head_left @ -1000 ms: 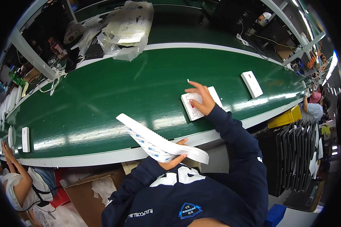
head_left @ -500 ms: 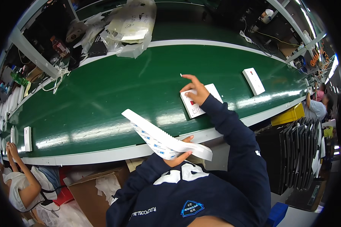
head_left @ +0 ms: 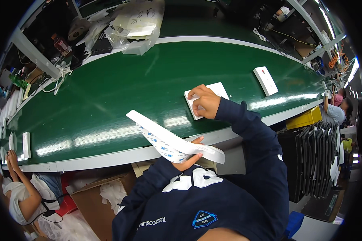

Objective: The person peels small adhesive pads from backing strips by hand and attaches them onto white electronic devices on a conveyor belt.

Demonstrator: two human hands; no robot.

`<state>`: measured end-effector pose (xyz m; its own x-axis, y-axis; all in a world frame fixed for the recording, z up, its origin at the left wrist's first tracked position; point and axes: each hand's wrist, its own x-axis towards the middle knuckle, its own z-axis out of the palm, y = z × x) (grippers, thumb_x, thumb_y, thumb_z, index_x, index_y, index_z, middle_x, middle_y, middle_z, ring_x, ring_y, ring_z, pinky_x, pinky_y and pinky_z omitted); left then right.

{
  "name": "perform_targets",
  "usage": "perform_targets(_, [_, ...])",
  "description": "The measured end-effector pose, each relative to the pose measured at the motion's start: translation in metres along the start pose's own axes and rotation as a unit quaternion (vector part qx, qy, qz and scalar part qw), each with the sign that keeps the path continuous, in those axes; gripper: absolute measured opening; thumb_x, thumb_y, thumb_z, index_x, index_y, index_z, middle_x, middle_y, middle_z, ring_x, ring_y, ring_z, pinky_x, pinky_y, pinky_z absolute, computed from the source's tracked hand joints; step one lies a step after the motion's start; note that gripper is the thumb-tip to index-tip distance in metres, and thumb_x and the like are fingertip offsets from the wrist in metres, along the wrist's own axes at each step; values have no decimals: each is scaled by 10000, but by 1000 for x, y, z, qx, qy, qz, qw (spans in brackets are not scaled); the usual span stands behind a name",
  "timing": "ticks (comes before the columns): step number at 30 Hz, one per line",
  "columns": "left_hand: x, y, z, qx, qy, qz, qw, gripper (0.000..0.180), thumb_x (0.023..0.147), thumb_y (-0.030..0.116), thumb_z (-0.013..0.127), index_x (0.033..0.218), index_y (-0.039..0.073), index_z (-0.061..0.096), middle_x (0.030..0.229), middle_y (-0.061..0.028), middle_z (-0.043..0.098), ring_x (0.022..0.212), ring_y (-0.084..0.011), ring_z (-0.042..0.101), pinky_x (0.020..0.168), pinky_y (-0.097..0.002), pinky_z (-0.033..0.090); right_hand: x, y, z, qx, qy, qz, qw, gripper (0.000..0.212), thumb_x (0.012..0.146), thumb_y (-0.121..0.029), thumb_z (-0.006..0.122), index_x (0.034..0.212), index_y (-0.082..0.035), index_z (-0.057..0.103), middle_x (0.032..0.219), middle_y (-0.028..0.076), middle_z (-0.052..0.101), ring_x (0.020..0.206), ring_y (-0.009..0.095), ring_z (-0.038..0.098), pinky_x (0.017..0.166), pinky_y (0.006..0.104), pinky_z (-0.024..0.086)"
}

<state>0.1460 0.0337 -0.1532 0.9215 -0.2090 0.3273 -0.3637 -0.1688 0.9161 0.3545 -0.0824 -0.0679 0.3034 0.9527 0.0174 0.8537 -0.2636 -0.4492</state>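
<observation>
Half a second ago the right hand (head_left: 205,102) was raised over the near box (head_left: 219,89), its index finger stretched out with a small white bit at the tip. Now the fingers have curled and come down onto the left part of the box, right of the frame's centre, covering the red mark that showed before. The white bit cannot be made out now, and whether thumb and finger pinch anything is hidden too. The whole scene sits slightly higher in the frame, with the boxes keeping much the same places on the green bench (head_left: 108,100).

The near box lies flat directly under the right hand; its upper right corner sticks out past the knuckles, towards the sleeve (head_left: 245,116).

The left hand (head_left: 191,158), at lower centre, grips the white sheet (head_left: 155,128) much as before, thumb on one side and fingers on the other, closed firmly on its lower right part. The sheet slants from there to the upper left, its blue-printed face showing below, its tip over the bench and well apart from the near box.

A second box (head_left: 265,81) lies at upper right, beyond reach of either grip.
</observation>
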Motion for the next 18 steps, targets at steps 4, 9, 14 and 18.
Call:
perform_targets(4, [-1,0,2,-5,4,2,1000,490,889,71,602,1351,8,448,1169,-116,621,1015,-190,595,913,-289,431,2,-1,6,-19,9,-5,1000,16,655,-64,659,654,-62,675,1149,85,534,1118,299,423,950,390,357])
perform_targets(9, [-1,8,-1,-13,-3,-23,1000,512,891,78,605,1368,12,430,1138,-94,640,1004,-179,597,915,-273,422,8,-7,9,-38,13,-10,999,43,658,-67,652,663,-39,684,1142,99,532,1120,299,423,915,398,369])
perform_targets(14, [-1,9,-2,-24,-9,-25,999,522,891,84,611,1373,14,425,1114,-82,649,991,-171,598,912,-262,417,14,-12,11,-40,6,7,999,45,654,-67,649,657,-43,687,1143,95,527,1126,292,419,914,402,366])
perform_targets(18, [-3,0,0,11,11,15,1000,534,884,88,622,1377,25,427,1099,-64,655,973,-161,600,905,-258,418,22,-14,12,-20,-10,22,1000,43,660,-78,658,658,-52,692,1138,81,518,1138,278,411,924,401,355])
